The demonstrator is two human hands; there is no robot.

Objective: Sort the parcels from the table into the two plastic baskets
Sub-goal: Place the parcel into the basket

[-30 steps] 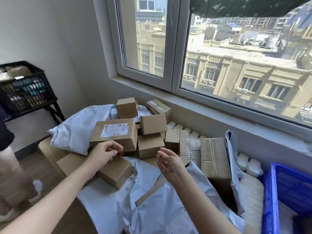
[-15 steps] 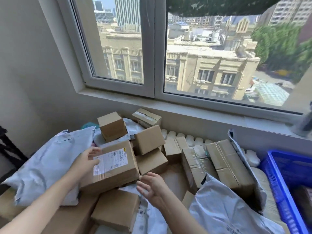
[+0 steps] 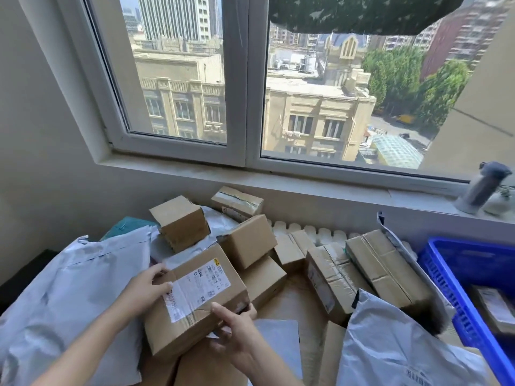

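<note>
A brown cardboard box with a white shipping label (image 3: 195, 299) is held between both hands above the parcel pile. My left hand (image 3: 145, 288) grips its left end, thumb on top near the label. My right hand (image 3: 237, 327) holds its near right corner, fingers curled under the edge. Several smaller brown boxes (image 3: 248, 240) are stacked behind it. Grey poly mailer bags lie at the left (image 3: 72, 296) and at the lower right (image 3: 395, 346). The blue plastic basket (image 3: 443, 277) stands at the right edge with a parcel (image 3: 493, 305) inside.
Two long taped boxes (image 3: 370, 268) lean beside the blue basket. A white radiator (image 3: 312, 229) runs under the window sill behind the pile. A grey bottle (image 3: 482, 188) stands on the sill at the right. A dark object (image 3: 22, 271) shows at the far left.
My view swung right, so the black basket left the frame. My left hand went from touching the labelled box to gripping it, and my right hand came in and took its near corner.
</note>
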